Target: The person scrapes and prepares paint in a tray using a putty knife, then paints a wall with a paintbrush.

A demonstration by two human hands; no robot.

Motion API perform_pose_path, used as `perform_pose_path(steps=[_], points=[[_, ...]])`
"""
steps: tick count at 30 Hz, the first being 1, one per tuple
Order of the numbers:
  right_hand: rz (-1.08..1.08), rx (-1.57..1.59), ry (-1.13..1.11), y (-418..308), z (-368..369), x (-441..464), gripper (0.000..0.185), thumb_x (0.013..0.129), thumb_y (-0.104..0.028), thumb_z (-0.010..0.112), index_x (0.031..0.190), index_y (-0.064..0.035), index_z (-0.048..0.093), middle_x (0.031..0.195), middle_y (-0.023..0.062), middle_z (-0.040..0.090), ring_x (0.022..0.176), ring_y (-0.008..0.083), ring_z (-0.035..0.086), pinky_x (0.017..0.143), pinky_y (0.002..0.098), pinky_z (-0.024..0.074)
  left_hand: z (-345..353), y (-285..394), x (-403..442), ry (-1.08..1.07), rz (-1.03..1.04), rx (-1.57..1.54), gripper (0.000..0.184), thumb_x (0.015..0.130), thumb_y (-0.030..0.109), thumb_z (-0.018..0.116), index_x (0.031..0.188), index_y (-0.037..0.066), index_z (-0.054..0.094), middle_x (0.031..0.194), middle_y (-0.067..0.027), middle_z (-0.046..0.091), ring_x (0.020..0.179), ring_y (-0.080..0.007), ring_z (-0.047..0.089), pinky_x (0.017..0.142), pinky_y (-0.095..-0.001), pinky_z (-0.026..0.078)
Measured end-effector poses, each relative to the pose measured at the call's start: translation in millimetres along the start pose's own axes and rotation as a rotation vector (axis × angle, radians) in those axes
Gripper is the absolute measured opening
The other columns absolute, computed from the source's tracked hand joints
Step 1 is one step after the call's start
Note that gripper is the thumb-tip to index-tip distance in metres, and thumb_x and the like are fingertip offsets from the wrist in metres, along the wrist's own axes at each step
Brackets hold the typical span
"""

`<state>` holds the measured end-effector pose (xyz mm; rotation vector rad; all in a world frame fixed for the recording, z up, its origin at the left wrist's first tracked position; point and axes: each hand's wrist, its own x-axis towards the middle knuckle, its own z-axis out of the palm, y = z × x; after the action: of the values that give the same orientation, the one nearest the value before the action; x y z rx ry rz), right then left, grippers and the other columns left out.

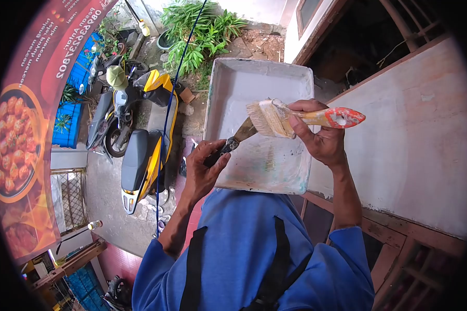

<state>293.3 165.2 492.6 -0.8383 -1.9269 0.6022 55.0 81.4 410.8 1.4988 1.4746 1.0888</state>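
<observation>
My left hand (203, 165) is closed round the dark handle of a putty knife (245, 129), whose blade points up and right toward the brush bristles. Whether blade and bristles touch is hard to tell. In my right hand (320, 133) is a wide paintbrush (275, 119), gripped near its ferrule, with pale paint on the bristles and a yellow handle with a red, paint-spotted end. Both tools are above a shallow rectangular tray (262, 179), whose inside is smeared with whitish paint.
Below on the left stand a yellow scooter (149, 150) and a dark motorbike (101, 116). A blue cord (167, 114) runs down past them. A red banner (31, 103) hangs far left, green plants (192, 31) grow ahead, and a pale wall panel (399, 140) is at right.
</observation>
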Motion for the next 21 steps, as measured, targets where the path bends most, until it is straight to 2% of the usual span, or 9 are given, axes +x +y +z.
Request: perform_pose_path(steps=[4, 7, 9, 12, 15, 17, 19, 20, 21], points=[[0.088, -0.027, 0.046, 12.8, -5.0, 1.4, 0.013, 0.082, -0.010, 0.062, 0.089, 0.0009, 0.062, 0.080, 0.0072, 0.064, 0.060, 0.0103, 0.059, 0.055, 0.0232, 0.0470, -4.0, -6.5, -4.8, 0.006, -0.033, -0.057, 0.031, 0.078, 0.014, 0.068, 0.104, -0.002, 0.060, 0.083, -0.0041, 0.058, 0.075, -0.0095, 0.053, 0.068, -0.0218, 0.043], [0.083, -0.261, 0.105, 20.6, -20.3, -0.8, 0.014, 0.082, -0.011, 0.062, 0.090, 0.0004, 0.062, 0.080, 0.0078, 0.064, 0.064, 0.0130, 0.061, 0.058, 0.0253, 0.0484, -2.3, -16.3, -8.3, 0.026, -0.116, -0.196, 0.032, 0.080, 0.016, 0.068, 0.106, -0.001, 0.060, 0.081, -0.0023, 0.057, 0.070, -0.0081, 0.051, 0.062, -0.0213, 0.042], [0.086, -0.280, 0.160, 30.8, -31.9, -8.5, 0.015, 0.082, -0.010, 0.061, 0.092, 0.0005, 0.061, 0.080, 0.0083, 0.064, 0.067, 0.0127, 0.062, 0.060, 0.0247, 0.0488, -5.4, -18.5, -11.7, 0.048, -0.196, -0.262, 0.032, 0.081, 0.017, 0.066, 0.106, -0.001, 0.059, 0.080, -0.0011, 0.056, 0.065, -0.0070, 0.049, 0.058, -0.0208, 0.041], [0.325, -0.041, 0.301, 30.2, -47.1, -22.3, 0.016, 0.083, -0.010, 0.061, 0.090, 0.0038, 0.060, 0.077, 0.0053, 0.062, 0.066, 0.0093, 0.059, 0.058, 0.0212, 0.0472, -5.3, -22.7, -7.9, 0.073, -0.234, -0.325, 0.028, 0.083, 0.017, 0.063, 0.104, -0.001, 0.057, 0.073, 0.0011, 0.053, 0.056, -0.0048, 0.046, 0.050, -0.0194, 0.039], [0.429, 0.117, 0.415, 38.0, -62.9, -39.5, 0.020, 0.084, -0.013, 0.060, 0.089, 0.0059, 0.060, 0.074, 0.0043, 0.060, 0.063, 0.0071, 0.057, 0.056, 0.0205, 0.0463, 1.1, -38.9, -7.2, 0.164, -0.278, -0.516, 0.018, 0.087, 0.020, 0.059, 0.095, 0.005, 0.052, 0.060, 0.0069, 0.043, 0.046, -0.0022, 0.037, 0.040, -0.0188, 0.031], [0.425, 0.067, 0.370, 37.2, -82.5, -45.8, 0.019, 0.085, -0.011, 0.059, 0.096, 0.0043, 0.058, 0.078, 0.0037, 0.059, 0.064, 0.0059, 0.054, 0.057, 0.0193, 0.0461, 3.8, -43.0, -5.4, 0.263, -0.306, -0.569, 0.020, 0.086, 0.020, 0.060, 0.094, 0.005, 0.049, 0.067, 0.0043, 0.045, 0.053, -0.0034, 0.039, 0.046, -0.0179, 0.032], [0.408, -0.076, 0.384, 33.0, -107.4, -47.1, 0.019, 0.085, -0.011, 0.059, 0.096, 0.0047, 0.057, 0.078, 0.0039, 0.059, 0.064, 0.0056, 0.054, 0.057, 0.0193, 0.0458, 13.6, -67.4, 1.9, 0.415, -0.202, -0.384, 0.025, 0.085, 0.021, 0.062, 0.096, 0.003, 0.049, 0.079, 0.0000, 0.049, 0.066, -0.0063, 0.044, 0.057, -0.0179, 0.036], [0.399, -0.140, 0.388, 30.0, -123.1, -46.8, 0.019, 0.085, -0.012, 0.059, 0.096, 0.0047, 0.057, 0.078, 0.0040, 0.059, 0.064, 0.0055, 0.054, 0.057, 0.0192, 0.0456, 16.1, -80.9, 5.4, 0.487, -0.175, -0.281, 0.026, 0.083, 0.019, 0.064, 0.095, 0.001, 0.049, 0.089, -0.0029, 0.049, 0.077, -0.0091, 0.045, 0.067, -0.0200, 0.037], [0.394, -0.201, 0.389, 26.3, -137.6, -46.4, 0.020, 0.085, -0.012, 0.059, 0.096, 0.0047, 0.057, 0.078, 0.0041, 0.059, 0.064, 0.0055, 0.053, 0.057, 0.0192, 0.0455, 13.4, -73.3, 9.1, 0.456, -0.220, -0.303, 0.026, 0.082, 0.017, 0.066, 0.095, 0.000, 0.051, 0.088, -0.0029, 0.051, 0.075, -0.0111, 0.047, 0.070, -0.0240, 0.040]])
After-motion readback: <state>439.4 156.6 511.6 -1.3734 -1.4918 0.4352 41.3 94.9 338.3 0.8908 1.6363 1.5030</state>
